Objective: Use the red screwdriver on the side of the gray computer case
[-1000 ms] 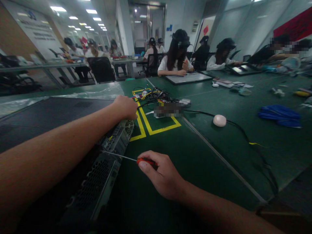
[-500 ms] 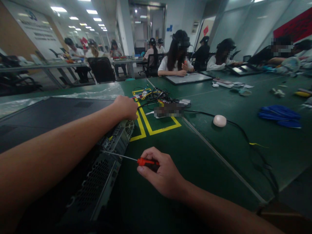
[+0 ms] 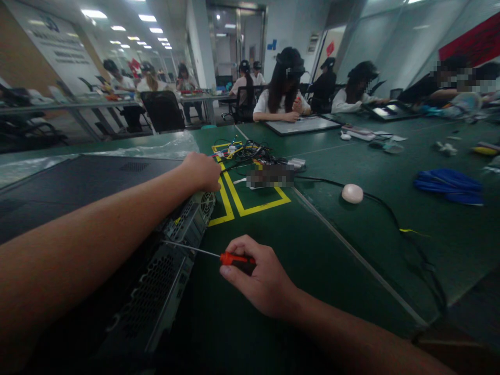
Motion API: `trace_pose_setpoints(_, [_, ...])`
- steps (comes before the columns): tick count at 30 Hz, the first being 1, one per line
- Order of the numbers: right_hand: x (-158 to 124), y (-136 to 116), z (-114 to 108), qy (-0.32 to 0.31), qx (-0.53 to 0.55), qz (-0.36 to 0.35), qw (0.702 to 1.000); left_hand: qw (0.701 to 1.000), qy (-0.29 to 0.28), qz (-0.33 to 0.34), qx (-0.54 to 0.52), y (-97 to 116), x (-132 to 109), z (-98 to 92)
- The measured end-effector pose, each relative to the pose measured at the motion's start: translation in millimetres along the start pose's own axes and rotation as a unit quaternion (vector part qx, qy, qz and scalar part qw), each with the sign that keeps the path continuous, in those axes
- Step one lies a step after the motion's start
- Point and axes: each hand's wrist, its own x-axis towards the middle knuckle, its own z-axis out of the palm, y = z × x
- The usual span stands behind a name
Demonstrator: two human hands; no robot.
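A black computer case (image 3: 89, 179) lies flat on the green table at the left, its metal rear panel with vent holes facing right. Over its far rear corner, my left hand (image 3: 203, 172) is closed with the fingers curled down round the edge; the fingertips are hidden. My right hand (image 3: 265, 273) grips the red and black handle of a screwdriver (image 3: 233, 259). The long shaft points left, and its tip meets the rear panel or comes very near it; exact contact cannot be made out. My left forearm covers part of the case.
Yellow tape (image 3: 258, 210) marks the table beyond the case, with a tangle of cables (image 3: 250, 153) there. A pale round mouse-like object (image 3: 352, 194) sits by a black cable. Blue cloth-like items (image 3: 447, 186) lie at the right. Co-workers sit across the table.
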Motion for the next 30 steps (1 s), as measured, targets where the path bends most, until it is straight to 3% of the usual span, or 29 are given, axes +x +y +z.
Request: trace_pose_setpoints(30, [1.6,-3.3,-0.7,0.014,-0.004,0.010,1.000,1.000,0.005,-0.003,-0.024,-1.1,0.0,0.5])
